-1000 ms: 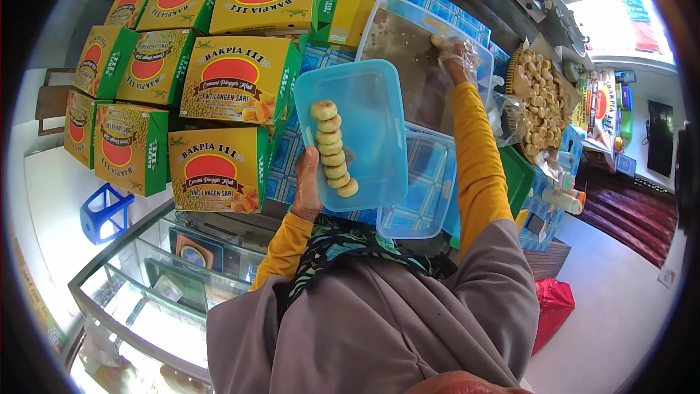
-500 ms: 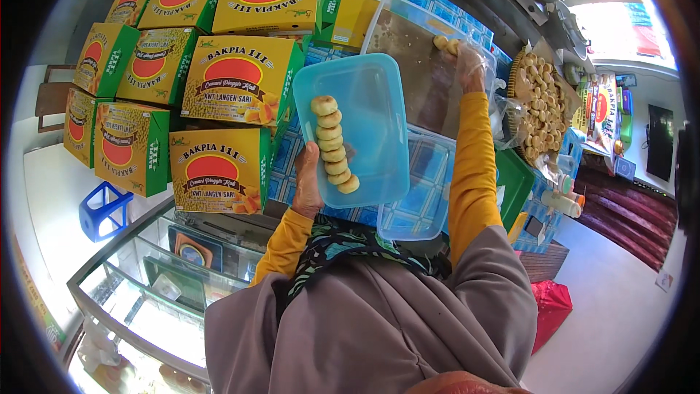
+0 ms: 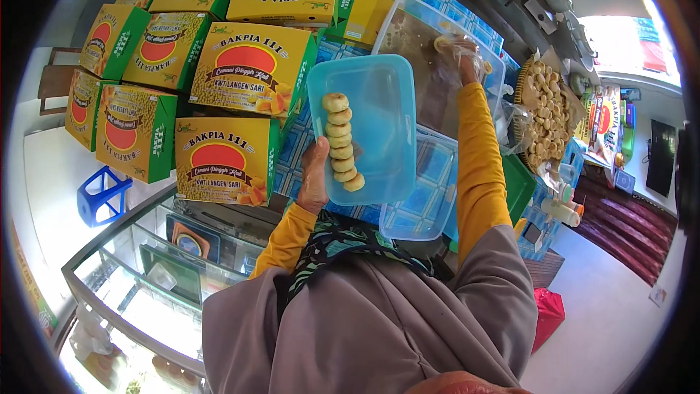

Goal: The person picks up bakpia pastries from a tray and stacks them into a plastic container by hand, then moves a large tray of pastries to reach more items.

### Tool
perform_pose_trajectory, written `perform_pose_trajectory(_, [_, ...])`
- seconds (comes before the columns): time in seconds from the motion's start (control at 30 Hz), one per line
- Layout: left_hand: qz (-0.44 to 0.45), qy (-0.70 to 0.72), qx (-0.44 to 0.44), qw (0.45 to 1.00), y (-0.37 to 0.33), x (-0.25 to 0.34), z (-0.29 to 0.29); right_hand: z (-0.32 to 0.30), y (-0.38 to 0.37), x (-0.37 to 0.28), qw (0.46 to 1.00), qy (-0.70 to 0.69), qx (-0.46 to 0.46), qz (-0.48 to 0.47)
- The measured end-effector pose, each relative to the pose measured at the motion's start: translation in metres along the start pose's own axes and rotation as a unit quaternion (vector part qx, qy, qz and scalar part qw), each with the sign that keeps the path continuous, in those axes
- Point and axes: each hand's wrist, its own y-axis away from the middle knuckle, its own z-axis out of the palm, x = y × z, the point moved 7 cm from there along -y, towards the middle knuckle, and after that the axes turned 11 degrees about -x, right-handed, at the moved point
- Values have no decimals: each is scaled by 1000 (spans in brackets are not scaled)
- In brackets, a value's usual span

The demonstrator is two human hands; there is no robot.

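Note:
My left hand (image 3: 315, 179) grips the left edge of a light blue plastic container (image 3: 390, 109), thumb over the rim. Inside it, several small round golden pastries (image 3: 340, 142) lie tilted in one overlapping row along the left side. My right hand (image 3: 469, 62), in a thin clear plastic glove, is stretched out into a large clear plastic tub (image 3: 408, 91) behind the blue container. Its fingers are closed around a pale round pastry (image 3: 442, 42); the glove and hand partly hide what else they may hold.
Yellow and green cardboard boxes (image 3: 248, 66) are stacked at left. A clear container (image 3: 419, 208) sits on the blue checked tablecloth (image 3: 292, 153). To the right are a woven basket (image 3: 543, 113) heaped with pastries and a green tray (image 3: 519, 188). A glass display case (image 3: 146, 277) stands at lower left.
My right hand has shifted slightly within the tub, and fewer pastries show at its fingertips. The whole view has turned a little; the row in the blue container looks the same.

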Motion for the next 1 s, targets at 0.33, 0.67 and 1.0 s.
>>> perform_pose_trajectory(0.33, [16, -42, 37, 998, -3, -9, -16, -99, 54, -155, 906, -423, 0, 27])
perform_pose_trajectory(0.67, [2, -4, -15, 1000, -11, -26, -2, -96, 139, -317, 697, -661, -267, 73])
perform_pose_trajectory(1.0, [46, -106, -8, 993, -8, -24, 15, -60, 142, -279, 961, 116, -250, -33])
